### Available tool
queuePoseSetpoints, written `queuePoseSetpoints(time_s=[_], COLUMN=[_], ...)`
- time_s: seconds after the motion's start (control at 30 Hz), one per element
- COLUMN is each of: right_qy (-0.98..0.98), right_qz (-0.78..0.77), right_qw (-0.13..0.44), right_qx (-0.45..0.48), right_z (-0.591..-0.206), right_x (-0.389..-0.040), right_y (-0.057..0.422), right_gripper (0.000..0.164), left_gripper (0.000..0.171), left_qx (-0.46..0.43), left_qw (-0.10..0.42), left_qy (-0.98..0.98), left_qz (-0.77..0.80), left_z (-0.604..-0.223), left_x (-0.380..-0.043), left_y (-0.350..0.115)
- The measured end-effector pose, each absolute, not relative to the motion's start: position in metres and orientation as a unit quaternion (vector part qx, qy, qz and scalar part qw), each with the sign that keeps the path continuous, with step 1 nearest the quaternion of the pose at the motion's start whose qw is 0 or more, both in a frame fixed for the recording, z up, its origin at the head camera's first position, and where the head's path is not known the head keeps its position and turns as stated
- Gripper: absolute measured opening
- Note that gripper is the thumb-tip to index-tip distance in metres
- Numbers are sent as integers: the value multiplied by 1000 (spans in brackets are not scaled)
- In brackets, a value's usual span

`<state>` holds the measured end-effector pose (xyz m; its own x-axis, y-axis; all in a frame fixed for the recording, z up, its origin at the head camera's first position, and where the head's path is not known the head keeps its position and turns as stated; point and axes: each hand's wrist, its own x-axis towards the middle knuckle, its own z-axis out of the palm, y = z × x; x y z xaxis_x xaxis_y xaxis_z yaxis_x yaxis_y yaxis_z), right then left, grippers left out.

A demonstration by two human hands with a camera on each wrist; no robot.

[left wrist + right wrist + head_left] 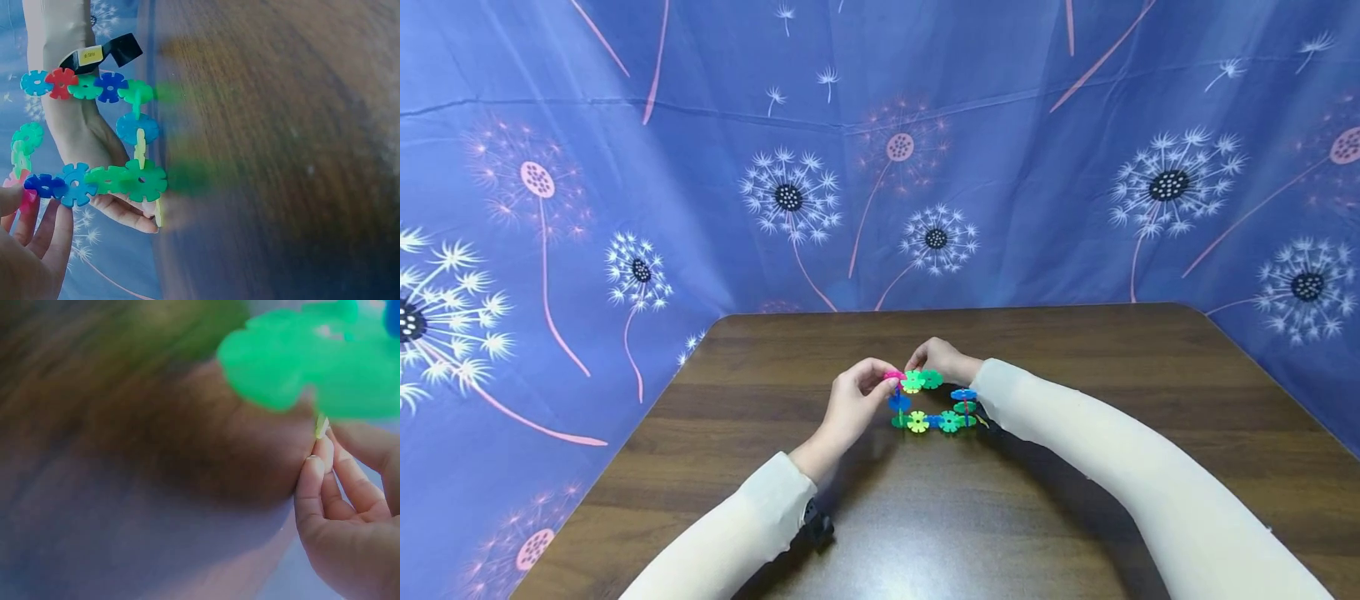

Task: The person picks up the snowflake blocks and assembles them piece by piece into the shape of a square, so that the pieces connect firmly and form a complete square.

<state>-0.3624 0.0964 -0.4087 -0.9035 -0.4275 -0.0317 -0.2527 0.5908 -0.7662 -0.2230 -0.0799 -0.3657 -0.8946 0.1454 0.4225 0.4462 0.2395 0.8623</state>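
Note:
Notched plastic discs in green, blue, yellow, red and pink slot together into a boxy open frame (950, 421) over the table. My left hand (852, 400) pinches a pink disc (895, 376) at the frame's upper left corner, between thumb and fingers. Behind the frame's far side is my right hand (946, 361), its fingers bent and partly hidden by green discs (932, 379). In the right wrist view its fingertips (312, 465) are at a thin yellow disc (322, 426), seen edge-on below a large blurred green disc (275, 362).
The brown wooden table (737, 367) reaches back to a blue dandelion-print cloth (842, 275). A black wrist strap with a camera (817, 527) sits under the left sleeve. The right forearm (1075, 425) passes along the frame's right side.

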Motion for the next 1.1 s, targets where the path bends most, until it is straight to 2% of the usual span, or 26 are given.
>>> queuePoseSetpoints(time_s=[0.13,0.37,0.6,0.83,0.93,1.1], right_qy=[889,893,894,850,818,775], right_qz=[-395,-369,-374,-461,-506,-568], right_qw=[111,104,110,189,219,233], right_qx=[-205,-234,-221,-170,-161,-149], right_z=[-403,-400,-402,-392,-384,-370], right_x=[-358,-353,-353,-330,-318,-307], right_y=[98,100,102,120,130,145], right_gripper=[12,29,12,8,15,24], left_gripper=[11,11,11,11,11,12], left_qx=[-195,-196,-195,-194,-191,-185], left_qw=[135,135,141,135,131,127], left_qy=[-775,-775,-777,-770,-770,-770], left_qz=[-585,-586,-582,-593,-595,-598], left_z=[-363,-364,-363,-365,-366,-368], left_x=[-224,-225,-223,-221,-221,-221], left_y=[-78,-79,-79,-76,-74,-74])
